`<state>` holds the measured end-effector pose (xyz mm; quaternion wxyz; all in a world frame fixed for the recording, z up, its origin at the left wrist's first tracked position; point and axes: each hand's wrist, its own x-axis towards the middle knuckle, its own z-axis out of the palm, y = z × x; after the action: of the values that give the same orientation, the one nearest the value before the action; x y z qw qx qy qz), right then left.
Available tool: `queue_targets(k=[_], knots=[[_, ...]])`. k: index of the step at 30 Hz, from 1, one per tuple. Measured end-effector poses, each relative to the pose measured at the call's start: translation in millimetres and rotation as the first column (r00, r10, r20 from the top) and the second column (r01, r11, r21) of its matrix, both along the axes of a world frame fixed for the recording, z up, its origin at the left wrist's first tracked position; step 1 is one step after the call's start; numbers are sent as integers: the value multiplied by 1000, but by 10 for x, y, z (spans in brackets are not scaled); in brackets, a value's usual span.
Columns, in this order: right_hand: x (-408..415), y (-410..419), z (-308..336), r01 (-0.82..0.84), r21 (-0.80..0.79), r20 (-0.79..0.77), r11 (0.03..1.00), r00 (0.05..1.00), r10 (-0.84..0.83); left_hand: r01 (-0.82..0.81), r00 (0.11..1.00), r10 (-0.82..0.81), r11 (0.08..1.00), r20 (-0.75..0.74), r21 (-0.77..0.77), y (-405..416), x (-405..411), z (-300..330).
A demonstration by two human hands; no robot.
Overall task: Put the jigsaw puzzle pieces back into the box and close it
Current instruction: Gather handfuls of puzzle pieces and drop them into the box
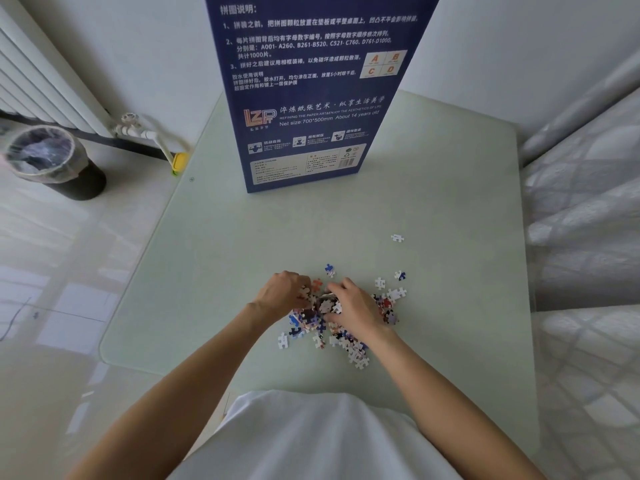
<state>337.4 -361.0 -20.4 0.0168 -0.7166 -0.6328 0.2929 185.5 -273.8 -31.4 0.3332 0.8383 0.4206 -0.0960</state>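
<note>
Both hands, left hand [284,291] and right hand [354,306], hold a narrow grip on the heap of small multicoloured cardboard jigsaw pieces [341,336] on the pale green surface [450,202]; the tall dark blue cardboard box [311,98] stands upright well apart.

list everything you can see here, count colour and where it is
puzzle box: one, dark blue with white print, standing upright at the far middle of the table
puzzle pieces: a heap too many to count, white, blue, red and black, near middle of the table, a few strays to its right and far side
table: one, pale green, centre of view
bin: one, black with a clear liner, on the floor at the left
radiator: one, white, on the left wall
bed: one, white quilted cover, along the table's right side
left hand: curled around pieces at the heap's left
right hand: curled around pieces at the heap's middle
</note>
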Motion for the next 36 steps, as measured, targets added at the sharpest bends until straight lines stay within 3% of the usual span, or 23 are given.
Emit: queue_targets(k=[5,9,16,19,23,26,29,32,36], knots=[[18,24,-21,27,50,29,998,999,-29,67,997,-65,997,35,-42,29,-50,31],[40,39,-42,62,105,10,993,998,-64,79,997,-79,996,0,33,24,-51,38],[131,43,1,173,88,-125,981,979,-161,10,1000,-9,996,-19,85,50,-38,67],[188,75,178,243,65,-204,968,953,-225,-106,990,97,991,100,82,124,-89,203],[304,193,626,364,67,-357,929,878,-318,-248,914,191,961,358,121,272,-120,657],[411,442,1217,441,120,-521,889,791,-322,-286,837,104,920,537,268,502,-88,1243],[513,760,1853,440,221,-653,870,730,-203,-371,739,6,839,674,399,817,-12,1885],[606,1154,2396,405,358,-659,842,748,-80,-443,683,-105,728,723,524,1208,138,2493],[700,1730,2874,359,535,-533,765,846,-25,-514,676,-116,633,728,579,1712,365,3007]])
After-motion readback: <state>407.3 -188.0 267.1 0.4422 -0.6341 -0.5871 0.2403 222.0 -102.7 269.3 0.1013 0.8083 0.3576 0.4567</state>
